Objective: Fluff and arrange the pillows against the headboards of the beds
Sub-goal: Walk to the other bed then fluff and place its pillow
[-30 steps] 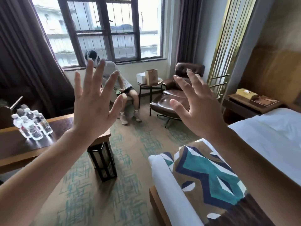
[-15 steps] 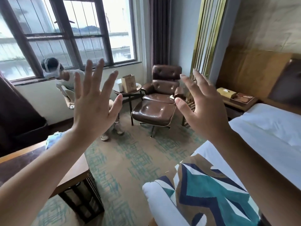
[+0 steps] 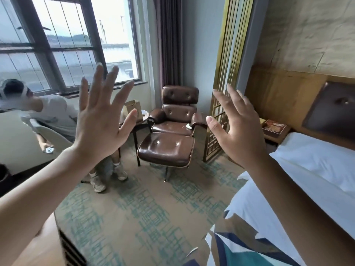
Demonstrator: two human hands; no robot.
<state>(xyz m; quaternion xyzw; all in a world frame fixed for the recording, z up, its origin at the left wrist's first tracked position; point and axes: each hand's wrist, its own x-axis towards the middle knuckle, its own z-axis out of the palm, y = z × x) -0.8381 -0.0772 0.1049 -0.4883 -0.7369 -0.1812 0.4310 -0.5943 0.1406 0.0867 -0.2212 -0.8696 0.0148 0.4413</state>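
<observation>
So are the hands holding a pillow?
No, the left hand and right hand are both raised, open and empty, with fingers spread, and neither touches the bed.

Bed (image 3: pixel 288 204) in white linen, patterned runner (image 3: pixel 247 248) (teal, navy, brown) across its foot, white pillow (image 3: pixel 315 150) at headboard

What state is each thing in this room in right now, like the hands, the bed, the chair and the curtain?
left hand: raised, fingers spread, empty
right hand: raised, fingers spread, empty
bed: made, white cover smooth, patterned runner across its foot
leather armchair: unoccupied
footstool: bare, in front of the armchair
curtain: drawn back beside the window
seated person: on a chair, leaning forward
paper bag: upright on the side table
</observation>
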